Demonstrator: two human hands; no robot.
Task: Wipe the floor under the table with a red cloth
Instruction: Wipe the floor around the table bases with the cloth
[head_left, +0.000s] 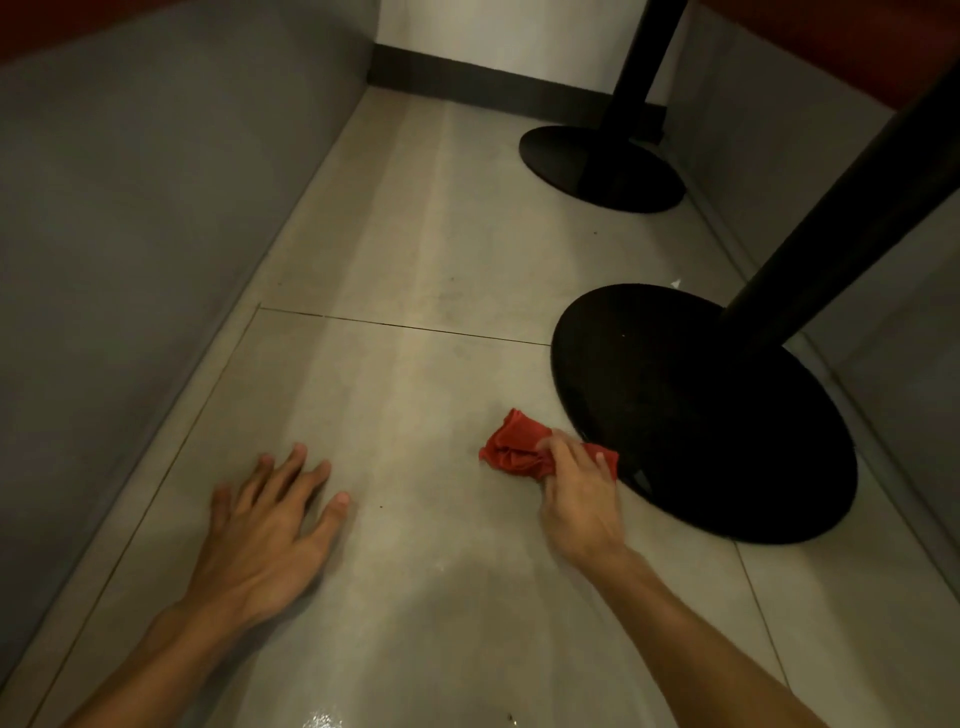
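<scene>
Two hands down on the floor (415, 249) at that point, doing very different jobs. My right hand (579, 499) had its fingers (566, 457) curled tight around the red cloth (514, 447), bunched into a wad rather than spread flat, with most of the loose fabric sticking out past my knuckles toward the far wall. I held it scrunched like that because I reckoned a wad gives you something to push down on, and it fits right up against the near table base (717, 415), the round black disc the cloth was touching along its near-left edge. That edge looked like where the grime would collect, so that's my guess at why I was working there.

My left hand (265, 519) wasn't holding anything. Fingers spread wide, palm low over the tile near the left side of the floor strip; it was a bit blurred, so I couldn't say it was fully planted, but it read as a prop for my weight while crouched under there.

Further out, the tile ran between grey bench panels (130, 234) on both sides, with a second black table base (602, 166) near the far right corner by the wall. Most of that stretch looked unwiped, with a few dark specks scattered about.
</scene>
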